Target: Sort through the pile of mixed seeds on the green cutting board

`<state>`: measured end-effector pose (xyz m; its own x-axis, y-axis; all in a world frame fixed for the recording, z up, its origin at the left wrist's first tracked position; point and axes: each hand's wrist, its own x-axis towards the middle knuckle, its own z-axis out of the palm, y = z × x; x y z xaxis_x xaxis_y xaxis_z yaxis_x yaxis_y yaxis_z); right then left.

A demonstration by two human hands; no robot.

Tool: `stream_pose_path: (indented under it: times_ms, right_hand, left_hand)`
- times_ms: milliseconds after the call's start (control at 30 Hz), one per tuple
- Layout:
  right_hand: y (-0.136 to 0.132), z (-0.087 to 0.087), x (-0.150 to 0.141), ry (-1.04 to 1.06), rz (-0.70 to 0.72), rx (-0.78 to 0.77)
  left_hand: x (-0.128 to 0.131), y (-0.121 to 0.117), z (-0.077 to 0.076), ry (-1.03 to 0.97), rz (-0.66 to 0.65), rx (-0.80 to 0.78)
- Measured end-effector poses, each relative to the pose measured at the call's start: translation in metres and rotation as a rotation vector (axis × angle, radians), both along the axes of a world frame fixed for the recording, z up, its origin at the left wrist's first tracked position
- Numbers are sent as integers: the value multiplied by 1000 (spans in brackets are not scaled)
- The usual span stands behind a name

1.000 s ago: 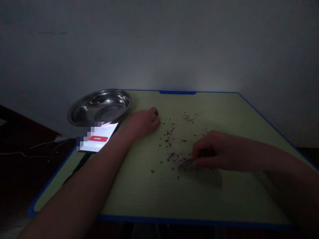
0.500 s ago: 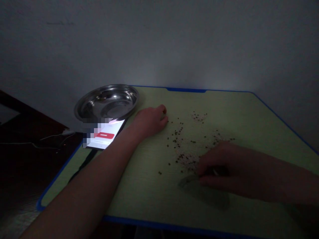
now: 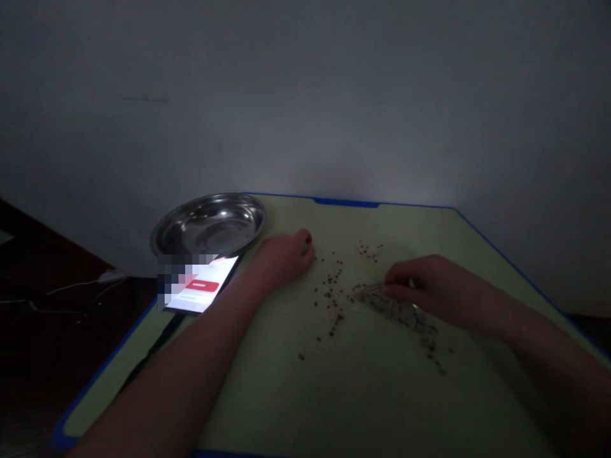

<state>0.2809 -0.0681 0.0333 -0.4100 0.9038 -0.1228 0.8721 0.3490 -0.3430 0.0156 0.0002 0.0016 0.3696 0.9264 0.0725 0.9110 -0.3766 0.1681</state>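
My right hand (image 3: 420,283) is closed, thumb and fingers pinching the edge of a thin see-through piece (image 3: 398,312), blurred, with a curved outline in the earlier frames. I cannot tell its exact kind. It lies low over the table among scattered small dark beans and pale grains (image 3: 334,296), some showing through or beside it. More dark beans (image 3: 432,350) lie just below its near end. My left hand (image 3: 286,257) rests on the table with curled fingers, left of the grains; a small pale spot shows between thumb and finger, too unclear to name.
A shiny metal bowl (image 3: 210,222) stands at the table's back left corner. In front of it lies a phone (image 3: 195,292) with a lit screen, by a dark strap (image 3: 155,343). The greenish table (image 3: 286,407) has a blue rim and stands against a grey wall.
The right hand moved toward me, then away again with the see-through piece. Dark beans now lie to the right, where none showed before. The left hand stays put; the camera view shifted.
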Motion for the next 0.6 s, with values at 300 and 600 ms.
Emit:
stream_pose_path:
  times_ms: [300, 600]
  right_hand:
    - [33, 14, 18, 224, -50, 66]
    - [6, 42, 46, 191, -171, -119]
  left_hand:
    - [-9, 7, -7, -207, 40, -28]
    - [-9, 11, -4, -191, 9, -28]
